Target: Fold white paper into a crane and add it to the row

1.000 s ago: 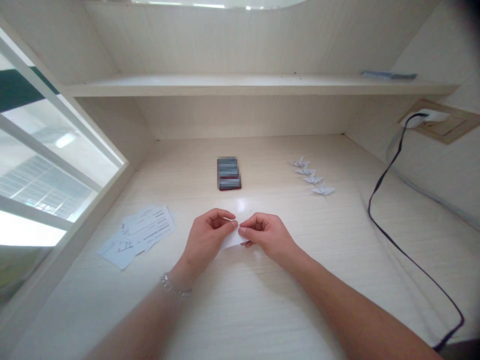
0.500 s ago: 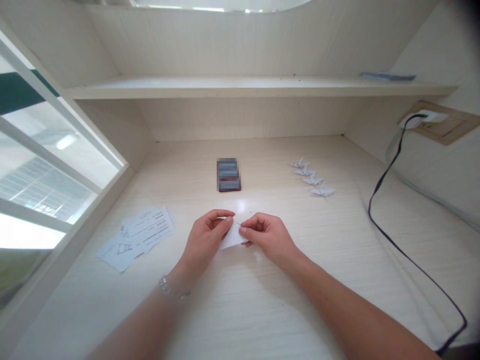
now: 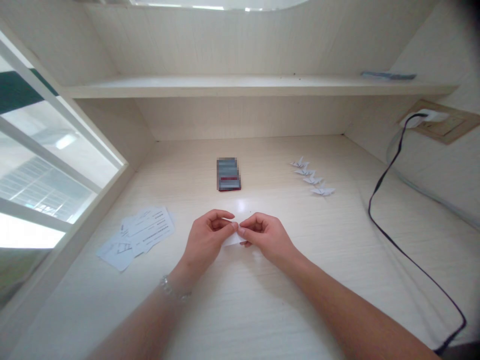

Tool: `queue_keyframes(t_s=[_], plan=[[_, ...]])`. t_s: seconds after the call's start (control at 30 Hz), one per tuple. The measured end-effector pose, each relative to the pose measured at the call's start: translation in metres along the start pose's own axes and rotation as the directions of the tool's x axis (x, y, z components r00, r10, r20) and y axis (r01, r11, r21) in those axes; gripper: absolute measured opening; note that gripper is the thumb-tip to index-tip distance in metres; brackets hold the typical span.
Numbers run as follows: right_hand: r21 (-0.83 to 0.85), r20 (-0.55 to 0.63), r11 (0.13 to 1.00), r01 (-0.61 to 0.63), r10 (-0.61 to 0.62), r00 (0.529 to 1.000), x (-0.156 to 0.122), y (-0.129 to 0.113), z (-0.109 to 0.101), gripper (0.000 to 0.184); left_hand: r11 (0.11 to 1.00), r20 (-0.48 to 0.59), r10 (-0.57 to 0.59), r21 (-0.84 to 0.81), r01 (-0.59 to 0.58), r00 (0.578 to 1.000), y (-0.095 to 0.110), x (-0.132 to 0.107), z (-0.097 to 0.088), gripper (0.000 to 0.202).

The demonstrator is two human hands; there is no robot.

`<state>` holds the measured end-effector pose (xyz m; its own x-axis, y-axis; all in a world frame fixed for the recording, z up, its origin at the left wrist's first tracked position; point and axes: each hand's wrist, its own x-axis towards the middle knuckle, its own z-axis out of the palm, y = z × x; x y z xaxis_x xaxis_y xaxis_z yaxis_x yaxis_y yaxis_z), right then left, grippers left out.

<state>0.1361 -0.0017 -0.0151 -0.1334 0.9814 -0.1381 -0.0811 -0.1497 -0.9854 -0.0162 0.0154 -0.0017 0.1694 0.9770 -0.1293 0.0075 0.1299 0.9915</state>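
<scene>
Just above the desk, a small piece of folded white paper (image 3: 233, 239) is held between my two hands. My left hand (image 3: 210, 235) pinches it from the left, the thumb tip at its upper edge. From the right, my right hand (image 3: 267, 234) grips the same paper between thumb and curled fingers. The two thumb tips nearly meet, and they hide much of the paper. Several folded paper cranes (image 3: 314, 180) stand in a slanting row at the back right.
Printed paper sheets (image 3: 146, 232) lie overlapping on the left of the desk. A phone-like dark object (image 3: 228, 174), blurred out, lies behind my hands. On the right, a black cable (image 3: 390, 237) runs from a wall socket (image 3: 442, 121). A shelf (image 3: 258, 91) spans the back.
My left thumb has slid up and right along the paper to beside my right thumb, so less paper shows. My right hand has hardly moved.
</scene>
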Motion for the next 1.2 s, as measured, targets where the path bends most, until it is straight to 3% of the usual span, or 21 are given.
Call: queue_keyframes(t_s=[0.4, 0.6, 0.93, 1.2], plan=[[-0.025, -0.105, 0.999, 0.031, -0.033, 0.994, 0.002, -0.001, -0.003, 0.022, 0.999, 0.082, -0.043, 0.015, 0.041, 0.996, -0.002, 0.0, -0.002, 0.03], [-0.024, -0.092, 0.998, 0.05, -0.052, 0.994, 0.001, -0.003, -0.002, 0.018, 0.998, 0.133, -0.062, 0.036, 0.057, 0.989, 0.0, -0.001, -0.001, 0.038], [0.126, -0.05, 0.985, -0.119, 0.126, 0.991, 0.008, -0.007, -0.016, 0.025, 0.993, 0.075, -0.118, -0.023, 0.12, 0.99, 0.001, 0.002, -0.005, 0.038], [-0.064, 0.035, 0.995, -0.082, 0.084, 0.996, 0.005, -0.007, -0.015, 0.025, 0.992, 0.123, -0.126, 0.008, 0.126, 0.984, 0.0, 0.001, -0.006, 0.034]])
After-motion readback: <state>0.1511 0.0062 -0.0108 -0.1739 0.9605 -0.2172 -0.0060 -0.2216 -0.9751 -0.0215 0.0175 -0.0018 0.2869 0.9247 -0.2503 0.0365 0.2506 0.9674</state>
